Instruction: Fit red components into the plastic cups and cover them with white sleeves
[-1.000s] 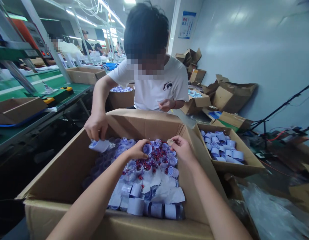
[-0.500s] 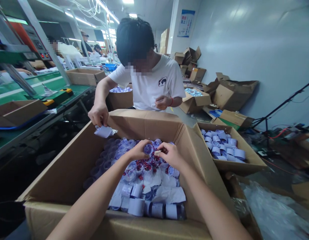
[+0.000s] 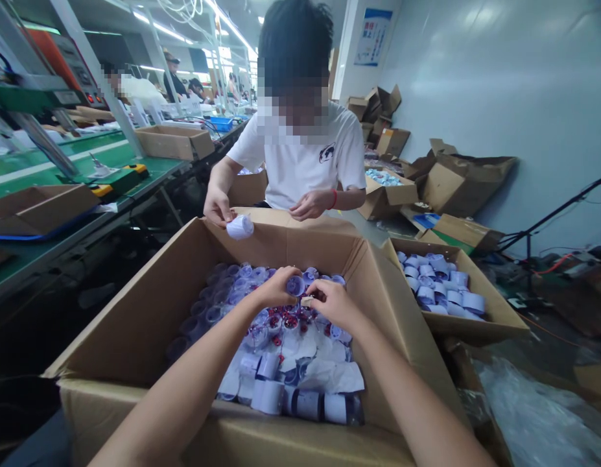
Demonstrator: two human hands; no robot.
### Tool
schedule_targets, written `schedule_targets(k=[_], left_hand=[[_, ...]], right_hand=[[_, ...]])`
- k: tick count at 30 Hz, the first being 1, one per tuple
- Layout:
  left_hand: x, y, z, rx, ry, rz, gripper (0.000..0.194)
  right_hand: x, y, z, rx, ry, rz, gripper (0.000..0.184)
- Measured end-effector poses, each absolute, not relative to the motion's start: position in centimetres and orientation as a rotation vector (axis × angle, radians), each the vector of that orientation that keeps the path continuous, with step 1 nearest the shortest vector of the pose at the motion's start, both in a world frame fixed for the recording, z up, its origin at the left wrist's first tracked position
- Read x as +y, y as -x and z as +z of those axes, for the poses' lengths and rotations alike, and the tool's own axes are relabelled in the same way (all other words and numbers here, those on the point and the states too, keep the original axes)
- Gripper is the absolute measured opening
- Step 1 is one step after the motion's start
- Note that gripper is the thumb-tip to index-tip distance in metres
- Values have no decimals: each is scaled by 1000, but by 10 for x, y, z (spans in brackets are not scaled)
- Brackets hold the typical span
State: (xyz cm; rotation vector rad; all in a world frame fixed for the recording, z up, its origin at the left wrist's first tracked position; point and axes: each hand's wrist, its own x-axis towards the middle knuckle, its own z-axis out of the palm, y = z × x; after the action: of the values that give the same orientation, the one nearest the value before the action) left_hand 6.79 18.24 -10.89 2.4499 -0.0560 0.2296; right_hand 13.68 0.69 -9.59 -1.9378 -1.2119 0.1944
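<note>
Both my hands are inside a large cardboard box (image 3: 149, 383). My left hand (image 3: 279, 288) is curled round a clear, purplish plastic cup (image 3: 295, 286), its round opening turned toward me. Just to its right, my right hand (image 3: 333, 303) pinches a small beige piece (image 3: 307, 301) between thumb and fingers. Beneath them lie many similar cups, some with red parts (image 3: 290, 322) in them. White paper sheets (image 3: 332, 374) and white-banded cylinders (image 3: 268, 396) lie at the near side of the box.
Across the box, a co-worker (image 3: 305, 168) in a white shirt holds a white cylindrical part (image 3: 240, 227) over the rim. At right stands a smaller carton (image 3: 494, 318) of white-purple cylinders. A green workbench (image 3: 159, 172) runs along the left; a thin black stand (image 3: 528, 243) is far right.
The co-worker's hand has moved up and right with the white part, which is now turned another way. My hands stay close together around the cup and the beige piece. The view has shifted slightly.
</note>
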Motion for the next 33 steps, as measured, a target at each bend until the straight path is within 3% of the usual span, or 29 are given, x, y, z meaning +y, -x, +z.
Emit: schedule_targets(k=[8, 19, 29, 33], left_hand=[[180, -68, -106, -58, -2491, 237, 47], [168, -70, -105, -206, -2520, 443, 44], [160, -71, -101, -196, -2552, 618, 43], [157, -72, -100, -175, -2559, 637, 37]], right_hand=[[7, -135, -90, -1162, 1936, 326, 4], [10, -143, -107, -829, 1810, 454, 22], [10, -138, -101, -919, 1903, 72, 13], [13, -134, -101, -1083, 1948, -201, 18]])
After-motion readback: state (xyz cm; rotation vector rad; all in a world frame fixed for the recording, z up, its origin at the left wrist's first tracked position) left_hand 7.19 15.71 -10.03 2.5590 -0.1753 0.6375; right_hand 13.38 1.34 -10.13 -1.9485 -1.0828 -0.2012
